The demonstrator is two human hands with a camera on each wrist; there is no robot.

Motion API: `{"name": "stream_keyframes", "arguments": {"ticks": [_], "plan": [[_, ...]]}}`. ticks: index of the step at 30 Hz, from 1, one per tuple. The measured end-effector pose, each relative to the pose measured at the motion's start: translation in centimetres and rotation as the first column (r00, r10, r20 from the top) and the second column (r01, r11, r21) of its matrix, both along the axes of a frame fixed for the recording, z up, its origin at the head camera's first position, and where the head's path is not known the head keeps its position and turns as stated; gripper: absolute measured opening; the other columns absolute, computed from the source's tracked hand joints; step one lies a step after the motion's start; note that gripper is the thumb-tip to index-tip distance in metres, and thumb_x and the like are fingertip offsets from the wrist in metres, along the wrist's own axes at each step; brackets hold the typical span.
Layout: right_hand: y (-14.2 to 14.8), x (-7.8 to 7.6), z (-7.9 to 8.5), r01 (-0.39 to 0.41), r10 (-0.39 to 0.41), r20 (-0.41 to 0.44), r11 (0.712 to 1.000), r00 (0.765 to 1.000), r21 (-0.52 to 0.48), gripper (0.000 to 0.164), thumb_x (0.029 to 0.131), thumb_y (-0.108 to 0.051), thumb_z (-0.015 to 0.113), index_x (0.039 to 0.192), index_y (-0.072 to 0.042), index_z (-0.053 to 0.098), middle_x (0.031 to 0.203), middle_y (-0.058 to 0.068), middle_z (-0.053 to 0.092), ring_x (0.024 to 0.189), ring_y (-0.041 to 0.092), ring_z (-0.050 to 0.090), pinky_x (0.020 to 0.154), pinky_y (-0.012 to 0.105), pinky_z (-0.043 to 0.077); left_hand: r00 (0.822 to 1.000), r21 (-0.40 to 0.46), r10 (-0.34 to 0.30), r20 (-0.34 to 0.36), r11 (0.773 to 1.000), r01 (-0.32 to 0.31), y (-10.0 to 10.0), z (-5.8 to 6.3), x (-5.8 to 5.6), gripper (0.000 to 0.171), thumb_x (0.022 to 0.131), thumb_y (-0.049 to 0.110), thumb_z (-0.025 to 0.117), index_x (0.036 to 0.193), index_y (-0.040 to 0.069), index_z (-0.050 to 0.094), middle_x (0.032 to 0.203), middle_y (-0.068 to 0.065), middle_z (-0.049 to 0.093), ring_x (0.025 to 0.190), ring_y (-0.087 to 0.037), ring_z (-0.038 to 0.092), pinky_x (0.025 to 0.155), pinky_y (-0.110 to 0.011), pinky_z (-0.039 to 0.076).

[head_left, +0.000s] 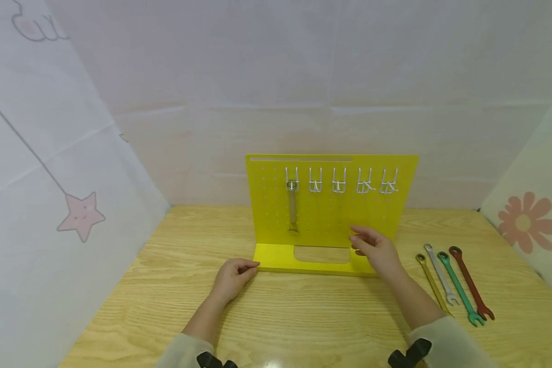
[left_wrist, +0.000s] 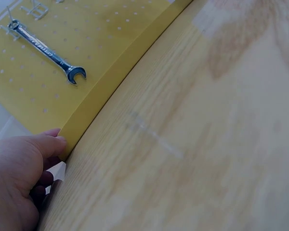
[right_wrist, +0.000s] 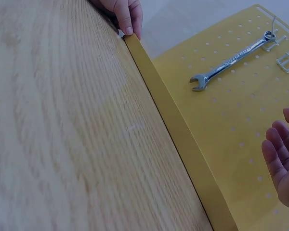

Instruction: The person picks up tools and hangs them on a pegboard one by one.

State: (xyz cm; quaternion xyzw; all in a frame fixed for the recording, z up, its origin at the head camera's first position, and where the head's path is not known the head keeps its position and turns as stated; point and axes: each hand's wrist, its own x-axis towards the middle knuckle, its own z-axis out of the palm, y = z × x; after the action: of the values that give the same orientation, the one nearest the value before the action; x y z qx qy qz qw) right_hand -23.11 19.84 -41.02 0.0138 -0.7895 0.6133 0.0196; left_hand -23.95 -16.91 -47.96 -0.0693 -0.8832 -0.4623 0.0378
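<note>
Head view: Yellow pegboard stand [head_left: 324, 217] steadied at one corner, one wrench hung

Stand: The yellow pegboard stand is upright on the wood-grain table [head_left: 313, 317]. Its perforated panel rises from the rear of a flat base [head_left: 276, 254], which has a rounded cutout next to the panel.

Hooks: Five white wire hooks [head_left: 315, 182] form a row across the upper panel. The leftmost carries the hung silver wrench [head_left: 292, 207], ring end up on the hook, forked end down against or close to the panel. The other four hooks bear no tool.

Left hand: The left hand [head_left: 232, 276] pinches the front left corner of the base between thumb and fingers.

Right hand: The right hand [head_left: 371, 246] is raised before the lower right part of the panel, fingers apart and slightly bent, holding nothing. Contact with the panel cannot be confirmed.

Loose tools: Four wrenches lie on the table to the right of the stand. From left to right: the yellow wrench [head_left: 431, 278], the loose silver wrench [head_left: 441, 274], the green wrench [head_left: 460, 286] and the red wrench [head_left: 472, 285]. All ring ends point toward the rear. The near end of the yellow wrench lies beside the right sleeve [head_left: 448, 342].
</note>
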Motion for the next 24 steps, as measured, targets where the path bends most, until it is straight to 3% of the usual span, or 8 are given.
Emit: {"name": "stream_keyframes", "arguments": {"ticks": [3, 15, 24], "plan": [[0.9, 0.6, -0.1, 0.015, -0.015, 0.004, 1.000, 1.000, 0.004, 0.050, 0.098, -0.031, 0.061, 0.139, -0.004, 0.053, 0.099, -0.013, 0.065, 0.093, 0.009, 0.063, 0.083, 0.024, 0.055, 1.000, -0.005, 0.000, -0.001, 1.000, 0.000, 0.0, -0.1, 0.0, 0.013, 0.089, 0.010, 0.070, 0.100, 0.012, 0.078, 0.104, -0.005, 0.070, 0.088, -0.012, 0.058, 0.075, -0.024, 0.047], [4.2, 2.2, -0.8, 0.089, -0.087, -0.056, 0.996, 0.995, 0.017, 0.056, 0.099, -0.034, 0.059, 0.139, 0.004, 0.049, 0.099, -0.016, 0.064, 0.089, 0.000, 0.064, 0.078, 0.017, 0.054, 1.000, -0.007, -0.005, -0.008, 1.000, 0.005, -0.1, -0.2, -0.1, 0.013, 0.090, 0.011, 0.070, 0.100, 0.012, 0.078, 0.105, -0.005, 0.070, 0.087, -0.011, 0.058, 0.074, -0.024, 0.047], [6.8, 3.3, -1.2, 0.088, -0.079, -0.105, 0.992, 0.991, 0.088, 0.057, 0.100, -0.034, 0.055, 0.140, 0.005, 0.047, 0.099, -0.025, 0.060, 0.093, -0.001, 0.061, 0.079, 0.016, 0.053, 1.000, 0.003, -0.006, -0.007, 1.000, 0.006, 0.0, 0.1, 0.2, 0.014, 0.090, 0.010, 0.070, 0.101, 0.010, 0.078, 0.106, -0.007, 0.069, 0.089, -0.013, 0.059, 0.076, -0.025, 0.048]]}}
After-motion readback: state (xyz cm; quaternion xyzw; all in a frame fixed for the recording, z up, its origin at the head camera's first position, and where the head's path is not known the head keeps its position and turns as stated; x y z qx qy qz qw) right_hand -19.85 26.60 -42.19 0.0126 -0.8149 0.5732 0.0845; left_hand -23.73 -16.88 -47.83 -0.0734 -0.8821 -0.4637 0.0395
